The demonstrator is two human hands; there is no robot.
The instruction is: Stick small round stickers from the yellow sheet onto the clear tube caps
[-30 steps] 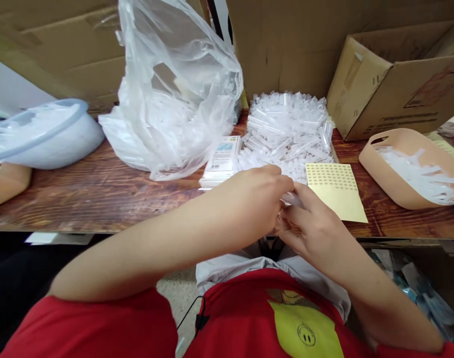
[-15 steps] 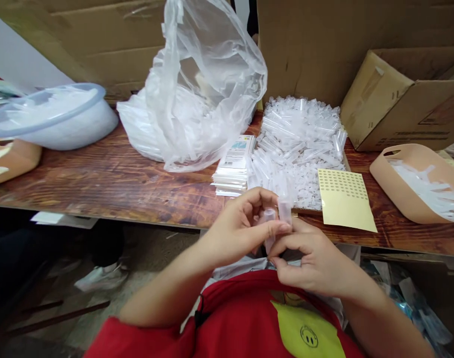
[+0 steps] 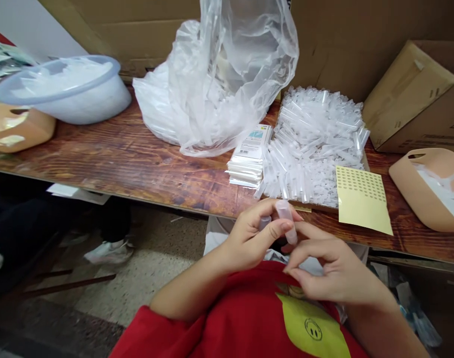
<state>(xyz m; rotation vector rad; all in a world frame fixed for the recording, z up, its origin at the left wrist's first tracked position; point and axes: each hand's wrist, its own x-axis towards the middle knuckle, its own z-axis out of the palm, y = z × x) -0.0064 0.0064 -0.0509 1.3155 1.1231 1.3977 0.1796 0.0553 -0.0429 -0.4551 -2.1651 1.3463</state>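
Observation:
My left hand (image 3: 253, 233) is closed on a frosted, translucent plastic tube (image 3: 286, 223), held tilted between thumb and fingers. A second tube (image 3: 264, 222) sits deeper in the same hand, partly hidden by the fingers. Just to the right, my right hand (image 3: 324, 263) has its thumb and index fingertips pressed together below the tube. Whatever may be in that pinch is too small to make out. Beyond both hands lies a large pile of clear tubes (image 3: 316, 134). A yellow sheet with rows of small round dots (image 3: 364, 214) rests at the pile's front right corner.
A stack of printed cards (image 3: 245, 166) stands left of the pile, before a big clear plastic bag (image 3: 197, 124). A blue basin (image 3: 100, 99) and a tan bin (image 3: 37, 129) are far left. At right are another tan bin (image 3: 409, 189) and a cardboard box (image 3: 406, 99).
The view has shifted, so the table things appear farther right. The front tube has tilted in my left hand. My right fingers have moved slightly away from the rear tube.

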